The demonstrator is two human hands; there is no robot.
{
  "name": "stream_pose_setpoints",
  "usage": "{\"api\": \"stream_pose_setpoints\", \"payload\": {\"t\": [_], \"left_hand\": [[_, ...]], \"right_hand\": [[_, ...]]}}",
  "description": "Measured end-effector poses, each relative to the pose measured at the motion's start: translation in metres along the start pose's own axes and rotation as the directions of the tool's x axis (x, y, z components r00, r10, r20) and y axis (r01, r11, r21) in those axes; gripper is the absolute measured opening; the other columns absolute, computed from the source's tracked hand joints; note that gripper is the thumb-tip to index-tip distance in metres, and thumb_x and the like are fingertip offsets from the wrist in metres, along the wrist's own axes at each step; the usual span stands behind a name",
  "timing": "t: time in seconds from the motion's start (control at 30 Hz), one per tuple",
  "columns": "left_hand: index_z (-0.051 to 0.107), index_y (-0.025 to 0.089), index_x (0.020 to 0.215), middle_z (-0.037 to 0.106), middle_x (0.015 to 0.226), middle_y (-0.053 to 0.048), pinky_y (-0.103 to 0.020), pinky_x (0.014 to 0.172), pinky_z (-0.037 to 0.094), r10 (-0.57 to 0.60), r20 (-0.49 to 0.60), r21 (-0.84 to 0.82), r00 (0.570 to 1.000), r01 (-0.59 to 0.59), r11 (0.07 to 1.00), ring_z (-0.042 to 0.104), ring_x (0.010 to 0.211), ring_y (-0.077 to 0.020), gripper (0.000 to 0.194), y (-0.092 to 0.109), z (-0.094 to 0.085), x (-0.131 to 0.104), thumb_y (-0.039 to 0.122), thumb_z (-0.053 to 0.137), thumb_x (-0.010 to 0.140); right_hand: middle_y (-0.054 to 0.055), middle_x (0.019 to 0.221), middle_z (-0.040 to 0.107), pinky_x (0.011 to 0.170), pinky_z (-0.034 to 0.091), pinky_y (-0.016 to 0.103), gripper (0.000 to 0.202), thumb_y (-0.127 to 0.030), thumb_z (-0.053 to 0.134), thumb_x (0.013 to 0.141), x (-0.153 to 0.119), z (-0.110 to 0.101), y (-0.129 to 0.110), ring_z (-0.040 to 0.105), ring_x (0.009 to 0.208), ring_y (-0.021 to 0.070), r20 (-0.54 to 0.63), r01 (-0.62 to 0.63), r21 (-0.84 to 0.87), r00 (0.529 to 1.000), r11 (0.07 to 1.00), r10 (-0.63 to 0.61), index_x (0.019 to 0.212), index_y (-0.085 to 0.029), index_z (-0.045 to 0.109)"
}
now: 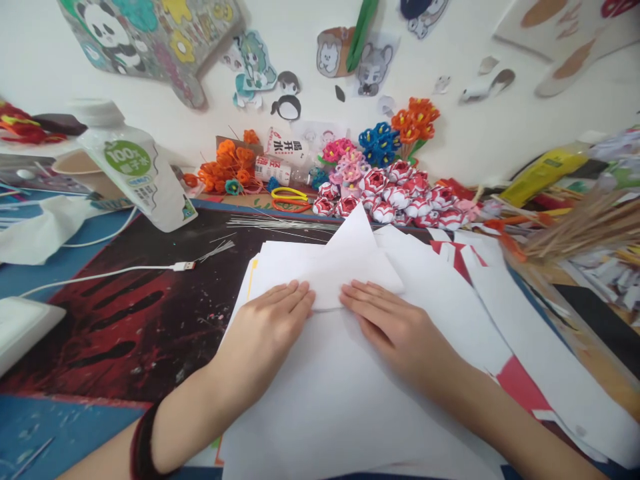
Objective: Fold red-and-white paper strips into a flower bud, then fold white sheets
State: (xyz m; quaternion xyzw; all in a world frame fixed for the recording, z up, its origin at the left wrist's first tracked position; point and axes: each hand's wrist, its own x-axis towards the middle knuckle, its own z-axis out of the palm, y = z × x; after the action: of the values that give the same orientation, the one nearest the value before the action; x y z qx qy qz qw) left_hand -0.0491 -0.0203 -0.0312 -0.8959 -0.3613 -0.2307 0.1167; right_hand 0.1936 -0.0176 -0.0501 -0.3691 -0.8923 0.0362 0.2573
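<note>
A folded sheet of white paper (350,260) lies across a stack of larger white sheets (330,393), one pointed corner sticking up at the back. My left hand (275,317) lies flat on the left part of its near folded edge, fingers stretched and close together. On the right part of that edge my right hand (393,320) presses with its fingers extended, the thumb tucked partly beneath. A short gap of paper separates the two hands. Neither hand is wrapped around anything. Under the palms the paper is hidden.
Behind the paper stand red-and-white paper flowers (400,193), yellow-handled scissors (290,197) and thin wires (280,223). At left are a white bottle (135,167), a USB cable (183,266) and a white box (27,327). Paper strips (540,347) and brown sticks (585,227) lie right.
</note>
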Motion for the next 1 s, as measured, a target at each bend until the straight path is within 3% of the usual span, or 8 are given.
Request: {"api": "stream_pose_setpoints", "payload": {"t": [0.4,0.67,0.83,1.0], "left_hand": [[0.073,0.007,0.107,0.077,0.108,-0.014,-0.037,0.087,0.064,0.026,0.065,0.065,0.998,-0.03,0.997,0.076,0.097,-0.0255,0.024,0.0,0.003,-0.003,0.001,0.061,0.087],[0.071,0.006,0.11,0.075,0.111,-0.016,-0.038,0.09,0.062,0.04,0.147,0.125,0.988,-0.059,0.99,0.074,0.102,-0.0269,0.025,0.002,0.003,-0.004,0.002,0.06,0.088],[0.067,0.0,0.115,0.072,0.118,-0.023,-0.042,0.096,0.059,0.13,0.137,0.17,0.982,-0.153,0.974,0.072,0.107,-0.0296,0.029,0.008,0.004,-0.004,0.001,0.057,0.088],[0.067,0.0,0.118,0.072,0.119,-0.022,-0.04,0.095,0.06,0.163,0.109,0.106,0.981,-0.174,0.979,0.073,0.106,-0.0274,0.032,0.008,0.002,-0.003,0.0,0.056,0.088]], "right_hand": [[0.009,0.128,0.07,0.106,0.055,0.044,0.034,-0.008,0.051,0.097,0.003,-0.004,0.004,0.065,0.122,0.0239,0.0,0.021,0.031,1.0,0.999,-0.021,0.125,-0.013,0.07],[0.009,0.129,0.07,0.108,0.053,0.041,0.035,-0.007,0.05,0.096,0.002,0.005,-0.003,0.065,0.123,0.0228,-0.019,-0.015,0.059,1.0,0.998,0.016,0.124,-0.014,0.07],[0.01,0.131,0.068,0.108,0.053,0.042,0.038,-0.006,0.048,0.096,0.002,0.004,-0.005,0.064,0.124,0.0236,-0.001,0.009,0.021,1.0,1.0,-0.009,0.127,-0.013,0.069],[0.008,0.131,0.068,0.107,0.054,0.043,0.04,-0.007,0.047,0.096,0.003,0.002,-0.006,0.064,0.124,0.0228,-0.005,0.02,0.02,1.0,1.0,-0.02,0.128,-0.017,0.069]]}}
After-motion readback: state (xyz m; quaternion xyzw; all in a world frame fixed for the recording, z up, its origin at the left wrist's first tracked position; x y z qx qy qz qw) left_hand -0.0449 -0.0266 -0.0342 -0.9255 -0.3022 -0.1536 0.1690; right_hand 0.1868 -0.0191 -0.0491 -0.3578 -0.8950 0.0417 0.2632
